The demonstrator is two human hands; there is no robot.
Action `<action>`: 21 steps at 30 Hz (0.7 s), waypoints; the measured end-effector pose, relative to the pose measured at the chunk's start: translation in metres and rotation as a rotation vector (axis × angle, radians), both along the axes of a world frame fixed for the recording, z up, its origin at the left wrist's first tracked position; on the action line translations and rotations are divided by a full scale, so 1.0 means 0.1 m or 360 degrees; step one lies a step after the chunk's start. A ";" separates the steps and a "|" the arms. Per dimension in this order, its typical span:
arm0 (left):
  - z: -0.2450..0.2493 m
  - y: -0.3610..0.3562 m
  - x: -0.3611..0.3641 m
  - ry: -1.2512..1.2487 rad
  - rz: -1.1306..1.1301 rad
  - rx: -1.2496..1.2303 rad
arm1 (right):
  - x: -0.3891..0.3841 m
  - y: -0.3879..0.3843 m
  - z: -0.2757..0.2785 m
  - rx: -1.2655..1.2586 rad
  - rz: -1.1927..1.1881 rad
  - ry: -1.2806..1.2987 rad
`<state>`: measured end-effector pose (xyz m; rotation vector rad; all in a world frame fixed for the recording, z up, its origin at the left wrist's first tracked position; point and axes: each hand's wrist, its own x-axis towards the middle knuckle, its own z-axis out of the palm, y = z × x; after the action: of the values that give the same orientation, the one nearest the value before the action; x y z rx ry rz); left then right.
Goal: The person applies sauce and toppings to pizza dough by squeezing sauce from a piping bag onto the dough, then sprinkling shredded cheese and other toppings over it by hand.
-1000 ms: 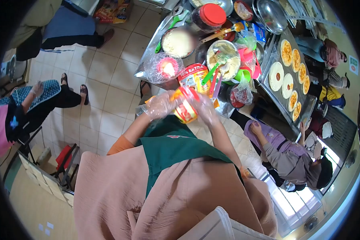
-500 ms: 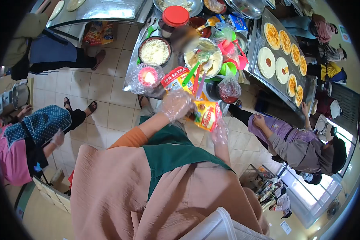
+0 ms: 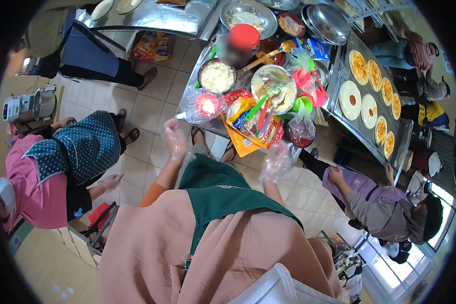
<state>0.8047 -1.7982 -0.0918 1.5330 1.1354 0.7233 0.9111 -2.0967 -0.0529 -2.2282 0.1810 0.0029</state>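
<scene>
My left hand, in a clear plastic glove, is held off the table's front edge with nothing in it and its fingers apart. My right hand, gloved too and slightly blurred, hovers just below a red and yellow sauce packet at the table edge; it looks empty and loosely open. Beside that packet are a blue and yellow packet and a red "EXTRA" packet. Green and red handles lie across them. Behind stands a metal bowl of pale creamy mix.
A dark bowl of white shreds, a plastic-wrapped pink container and a red-lidded jar share the table. At right, a tray carries several topped flat rounds. Co-workers stand left and right.
The sauce packet has left my hands and lies on the other packets at the table edge. My left hand has moved left, away from it; my right hand stays close. The view has shifted slightly.
</scene>
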 end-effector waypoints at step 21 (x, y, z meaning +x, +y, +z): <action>-0.46 0.40 0.24 0.0613 -0.1251 0.0552 | 0.50 1.89 0.96 0.1034 0.0690 0.0966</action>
<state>0.8289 -1.7583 -0.1380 2.2760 0.5777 0.0804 0.9613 -1.9079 0.0427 -1.5197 0.0109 0.8562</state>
